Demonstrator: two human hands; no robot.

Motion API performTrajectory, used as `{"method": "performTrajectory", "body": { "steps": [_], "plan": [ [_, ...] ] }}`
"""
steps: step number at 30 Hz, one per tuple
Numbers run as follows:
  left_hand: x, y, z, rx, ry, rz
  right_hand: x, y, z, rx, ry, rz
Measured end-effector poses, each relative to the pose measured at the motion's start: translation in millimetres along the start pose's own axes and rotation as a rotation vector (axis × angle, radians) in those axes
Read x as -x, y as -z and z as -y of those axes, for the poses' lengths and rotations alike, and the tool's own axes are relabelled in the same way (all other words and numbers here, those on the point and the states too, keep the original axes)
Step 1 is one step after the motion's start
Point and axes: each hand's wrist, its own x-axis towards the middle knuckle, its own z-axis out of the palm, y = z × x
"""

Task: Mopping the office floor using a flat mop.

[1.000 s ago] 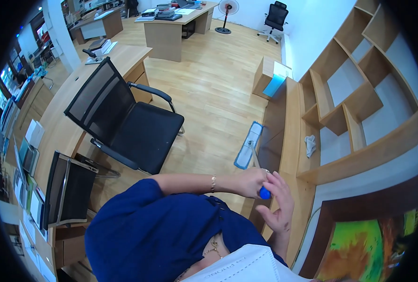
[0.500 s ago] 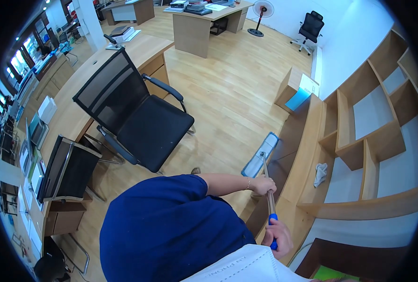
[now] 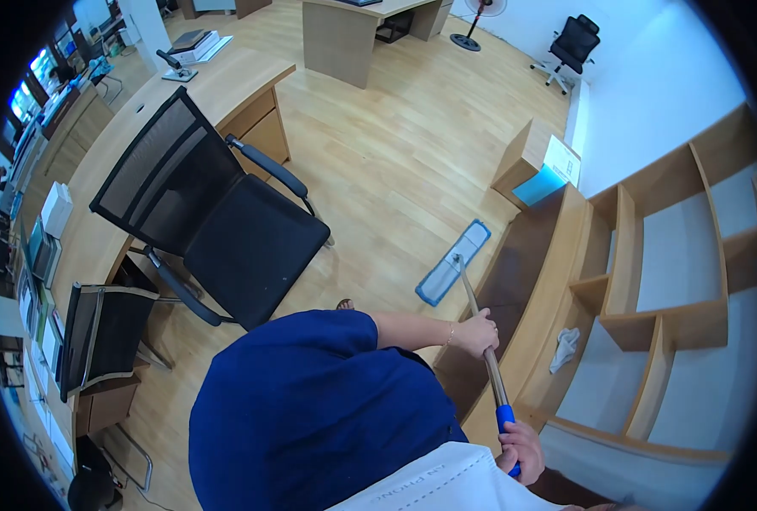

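A flat mop (image 3: 453, 262) with a blue-edged, pale grey head lies flat on the wood floor, close to the base of the shelf unit. Its metal pole slants down toward me and ends in a blue grip (image 3: 504, 416). Partway along the pole, my left hand (image 3: 475, 333) is closed around the metal, the arm stretched across in front of me. Lower down, my right hand (image 3: 521, 451) is wrapped round the blue grip near the pole's end.
A wooden shelf unit (image 3: 557, 294) runs along the right, with a crumpled white cloth (image 3: 565, 349) on it. A carton (image 3: 527, 162) stands beyond the mop. Black chairs (image 3: 255, 247) and a long desk (image 3: 250, 77) are at the left; a fan (image 3: 470, 38) stands far off.
The mop head has moved a little to the left, away from the cabinet base. Both hands keep their hold on the pole; my view has shifted slightly.
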Motion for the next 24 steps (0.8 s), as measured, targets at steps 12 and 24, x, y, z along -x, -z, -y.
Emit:
{"method": "performTrajectory", "body": {
  "steps": [12,24],
  "plan": [
    [46,111,135,0.088,0.388,-0.312,-137,-128,-47,-0.362,0.161,0.403],
    [116,164,186,-0.081,0.676,-0.598,-232,-202,-84,-0.748,0.338,0.898]
  ]
}}
